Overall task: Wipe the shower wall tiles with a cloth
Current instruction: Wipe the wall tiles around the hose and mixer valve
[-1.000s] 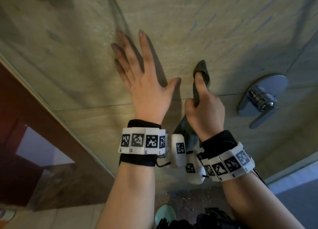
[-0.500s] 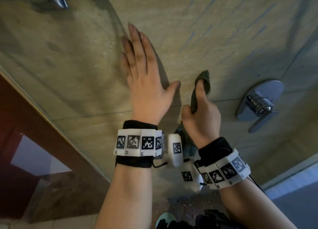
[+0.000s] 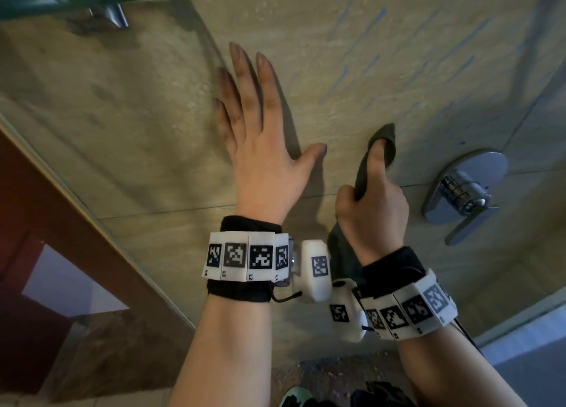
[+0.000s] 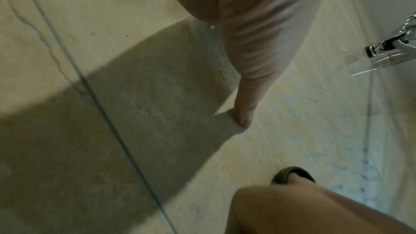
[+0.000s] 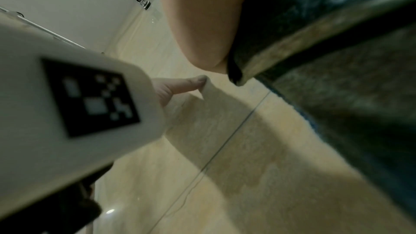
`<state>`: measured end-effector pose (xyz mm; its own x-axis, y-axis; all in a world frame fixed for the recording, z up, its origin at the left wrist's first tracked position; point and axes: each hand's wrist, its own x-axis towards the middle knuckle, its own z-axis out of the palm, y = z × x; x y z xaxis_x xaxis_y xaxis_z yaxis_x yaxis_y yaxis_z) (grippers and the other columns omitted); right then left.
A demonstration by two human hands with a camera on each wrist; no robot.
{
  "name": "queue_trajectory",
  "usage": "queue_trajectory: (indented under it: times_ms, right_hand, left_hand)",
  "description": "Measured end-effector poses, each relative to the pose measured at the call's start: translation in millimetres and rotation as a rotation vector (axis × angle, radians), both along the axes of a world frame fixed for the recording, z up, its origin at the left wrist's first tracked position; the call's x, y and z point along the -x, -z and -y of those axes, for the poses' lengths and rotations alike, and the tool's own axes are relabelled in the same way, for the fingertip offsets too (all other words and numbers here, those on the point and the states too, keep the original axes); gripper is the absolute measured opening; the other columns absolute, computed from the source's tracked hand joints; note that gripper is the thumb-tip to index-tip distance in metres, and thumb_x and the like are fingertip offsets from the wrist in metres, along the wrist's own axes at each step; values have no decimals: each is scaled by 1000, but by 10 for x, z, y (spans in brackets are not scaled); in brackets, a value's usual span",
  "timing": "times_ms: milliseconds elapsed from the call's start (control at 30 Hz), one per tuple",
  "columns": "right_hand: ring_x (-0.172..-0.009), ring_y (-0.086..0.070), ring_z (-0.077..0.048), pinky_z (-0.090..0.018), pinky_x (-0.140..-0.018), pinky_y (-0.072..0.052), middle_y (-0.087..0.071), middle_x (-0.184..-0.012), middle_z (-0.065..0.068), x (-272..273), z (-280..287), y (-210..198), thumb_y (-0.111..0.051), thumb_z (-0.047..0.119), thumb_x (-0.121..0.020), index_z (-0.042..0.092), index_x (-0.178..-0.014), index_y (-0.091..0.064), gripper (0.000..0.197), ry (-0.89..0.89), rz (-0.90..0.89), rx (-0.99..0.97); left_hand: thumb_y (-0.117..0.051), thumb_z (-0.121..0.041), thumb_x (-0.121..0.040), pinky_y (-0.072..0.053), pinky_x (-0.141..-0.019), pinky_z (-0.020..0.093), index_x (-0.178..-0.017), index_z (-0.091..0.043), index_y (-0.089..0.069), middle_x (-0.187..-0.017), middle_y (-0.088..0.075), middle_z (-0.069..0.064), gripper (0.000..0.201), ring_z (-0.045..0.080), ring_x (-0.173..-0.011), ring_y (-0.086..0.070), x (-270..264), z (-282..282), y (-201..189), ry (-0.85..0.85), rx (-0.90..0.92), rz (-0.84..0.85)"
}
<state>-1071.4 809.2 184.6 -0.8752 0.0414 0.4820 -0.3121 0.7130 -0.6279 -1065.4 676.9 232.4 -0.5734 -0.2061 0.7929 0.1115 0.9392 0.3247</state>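
Observation:
My left hand (image 3: pixel 257 137) lies flat on the beige wall tile (image 3: pixel 398 54), its fingers straight and close together and the thumb out to the right. To its right, my right hand (image 3: pixel 373 201) grips a dark green cloth (image 3: pixel 389 138). The straight forefinger presses the cloth's tip against the tile just above a grout line, and the rest of the cloth hangs below the palm. The left wrist view shows my left thumb (image 4: pixel 245 113) on the tile and the cloth tip (image 4: pixel 290 172) beyond it. The cloth (image 5: pixel 337 63) fills the right wrist view's right side.
A chrome mixer handle (image 3: pixel 465 195) sticks out of the wall just right of my right hand. A glass shelf on a chrome bracket (image 3: pixel 107 11) is at the top left. A glass panel edge and brown door (image 3: pixel 46 223) run along the left. Faint blue streaks mark the upper tile.
My left fingers have drawn together from a spread fan. My right hand has carried the cloth tip slightly right, toward the mixer handle.

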Motion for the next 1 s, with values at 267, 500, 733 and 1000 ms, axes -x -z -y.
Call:
queue_trajectory:
  times_ms: [267, 500, 733, 1000]
  right_hand:
    - [-79, -62, -37, -34, -65, -43, -67, -92, -20, -16, 132, 24, -50, 17, -79, 12, -147, -31, 71, -134, -99, 31]
    - [-54, -57, -35, -32, -50, -43, -63, -68, -17, 73, 94, -131, -53, 11, -69, 8, -133, -53, 64, -110, -277, -24]
    - [-56, -57, -38, -32, -53, -39, -62, -68, -20, 75, 67, -175, -50, 10, -70, 9, -139, -46, 69, -18, -263, -20]
    - [-65, -60, -39, -38, -57, -46, -65, -76, -22, 3, 148, -101, -49, 17, -70, 5, -140, -42, 72, -99, -214, 10]
  left_hand:
    - [-76, -51, -72, 18, -114, 30, -152, -1, -9, -158, -2, 26, 116, 41, -145, 4, -8, 11, 24, 14, -4, -10]
    - [-76, -48, -72, 20, -112, 27, -153, -4, -9, -159, -1, 23, 114, 39, -145, 5, -13, 42, 33, 31, -8, -2]
    - [-76, -50, -71, 21, -112, 28, -153, -4, -8, -159, -1, 23, 116, 39, -145, 5, -7, 37, 27, 27, 3, 2]
    - [-77, -47, -71, 20, -113, 29, -153, -5, -7, -160, 0, 22, 115, 37, -145, 7, -17, 43, 27, 31, -5, 4]
